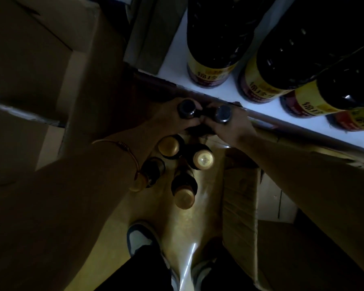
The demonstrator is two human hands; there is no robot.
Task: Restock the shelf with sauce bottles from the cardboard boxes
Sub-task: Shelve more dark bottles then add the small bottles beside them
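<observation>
Head view, dim aisle: both hands, left hand (174, 118) and right hand (231, 124), each grip a dark-capped bottle beside the white shelf (177, 61); gold-capped bottles (202, 158) stand on the glossy floor (187, 232).

- Both forearms are bare, with no sleeves in view.
- A thin gold-toned bangle (122, 151) with a coiled wire section circles the left wrist.
- Dark trousers (156, 269) cover the legs.
- Pale, dark-trimmed sneakers (138, 240) are on the feet.
</observation>
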